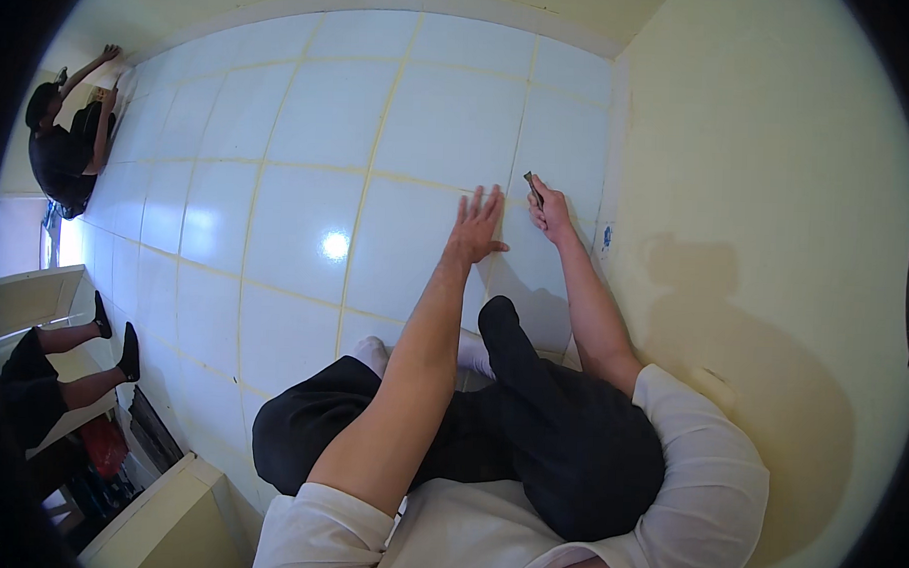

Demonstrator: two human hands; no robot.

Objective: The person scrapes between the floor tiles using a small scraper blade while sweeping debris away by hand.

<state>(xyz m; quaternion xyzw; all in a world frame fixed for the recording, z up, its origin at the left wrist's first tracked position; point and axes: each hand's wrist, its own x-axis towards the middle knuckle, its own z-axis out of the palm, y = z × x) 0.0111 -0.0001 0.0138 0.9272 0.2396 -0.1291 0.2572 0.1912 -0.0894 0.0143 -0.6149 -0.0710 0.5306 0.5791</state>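
Note:
My right hand [550, 209] is closed around a small, thin, dark tool [533, 188] with a flat, lighter end. Too little of it shows to tell its exact kind. It points up and away from me, over the tiles close to the grout line on the right. My left hand [475, 228] lies on the white tiled floor [435, 123] with its fingers spread, and holds nothing. Yellowish grout lines run between the glossy tiles, one passing near my left fingertips.
A cream wall [739, 154] rises close beside my right arm. Far left, a person in dark clothes [64, 155] crouches by the wall. Another person's legs [86, 366] reach in at the left, near a red bag-like item [103, 445] and a cream ledge [156, 519].

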